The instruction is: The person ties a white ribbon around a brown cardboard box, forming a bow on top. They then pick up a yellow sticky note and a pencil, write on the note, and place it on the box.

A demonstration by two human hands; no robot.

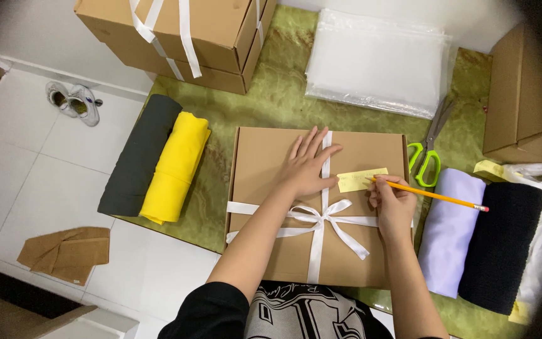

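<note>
A flat brown cardboard box tied with a white ribbon bow lies on the green marbled table. My left hand rests flat on the lid, fingers spread over the ribbon. My right hand grips a yellow pencil with its tip on a small yellow note stuck to the lid.
Rolled black and yellow cloths lie at left; lilac and black rolls at right. Green-handled scissors, clear plastic bags, more cardboard boxes, and shoes on the tiled floor.
</note>
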